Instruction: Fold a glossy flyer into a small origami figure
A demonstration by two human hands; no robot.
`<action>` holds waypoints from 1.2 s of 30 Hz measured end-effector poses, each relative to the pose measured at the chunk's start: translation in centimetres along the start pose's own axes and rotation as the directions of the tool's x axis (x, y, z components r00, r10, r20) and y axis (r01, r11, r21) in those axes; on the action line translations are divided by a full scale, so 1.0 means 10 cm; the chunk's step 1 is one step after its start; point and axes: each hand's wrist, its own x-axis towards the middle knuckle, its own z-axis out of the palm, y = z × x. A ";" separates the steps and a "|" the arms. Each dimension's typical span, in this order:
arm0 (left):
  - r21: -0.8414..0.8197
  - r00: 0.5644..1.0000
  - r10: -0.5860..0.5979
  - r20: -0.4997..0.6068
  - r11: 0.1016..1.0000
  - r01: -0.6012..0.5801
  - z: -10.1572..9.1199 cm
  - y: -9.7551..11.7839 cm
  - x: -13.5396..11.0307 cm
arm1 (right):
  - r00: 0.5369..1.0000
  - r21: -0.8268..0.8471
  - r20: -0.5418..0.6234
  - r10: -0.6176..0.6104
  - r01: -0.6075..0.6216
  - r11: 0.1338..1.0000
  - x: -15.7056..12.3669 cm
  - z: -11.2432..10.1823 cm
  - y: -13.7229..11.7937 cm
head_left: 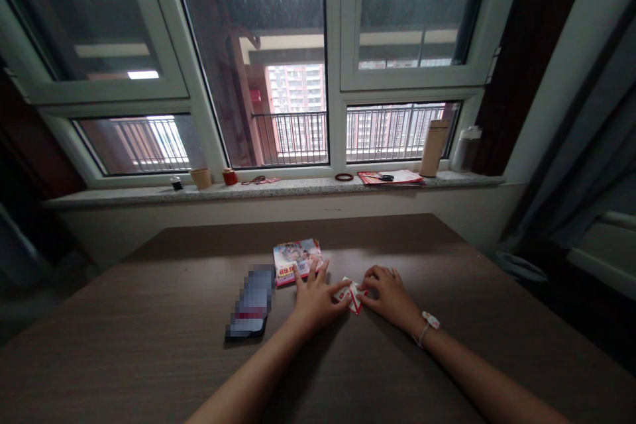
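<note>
A small folded paper (354, 296), white with red print and edges, lies on the brown table between my two hands. My left hand (318, 295) pinches its left side between thumb and index finger. The other left fingers are spread, their tips over the lower right part of a colourful printed leaflet (293, 257). From the right, my right hand (390, 295) holds the paper's edge with thumb and index finger, the remaining fingers curled. A bracelet (428, 326) circles the right wrist. Left of my left hand lies a phone (252, 305), its screen blurred out.
Beyond the table (163, 291) runs a stone windowsill (298, 187). On it stand a paper cup (201, 177), a small red jar (229, 176), a tan cylinder (433, 149) and a clear bottle (466, 149). Scissors (382, 177) rest on red-and-white papers (407, 176) there.
</note>
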 end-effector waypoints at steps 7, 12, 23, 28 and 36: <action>-0.006 0.999 -0.026 0.027 1.000 0.026 -0.01 -0.04 0.05 | 1.000 0.004 -0.013 -0.004 0.004 1.000 -0.01 -0.01 -0.01; -0.003 0.998 -0.030 0.046 1.000 0.030 0.00 -0.06 0.07 | 1.000 -0.006 -0.014 -0.014 0.014 1.000 -0.01 0.00 -0.01; 0.071 1.000 -0.004 -0.021 0.997 0.005 0.06 -0.06 0.03 | 1.000 -0.033 -0.011 -0.015 0.015 0.999 -0.03 0.00 -0.05; 0.059 0.997 0.013 -0.074 0.998 -0.009 0.10 -0.07 0.03 | 1.000 -0.035 -0.011 -0.014 0.014 0.999 -0.03 -0.01 -0.05; 0.035 0.990 0.075 -0.116 0.997 -0.072 0.11 -0.10 0.02 | 1.000 -0.018 -0.002 -0.018 0.018 1.000 -0.02 -0.02 -0.03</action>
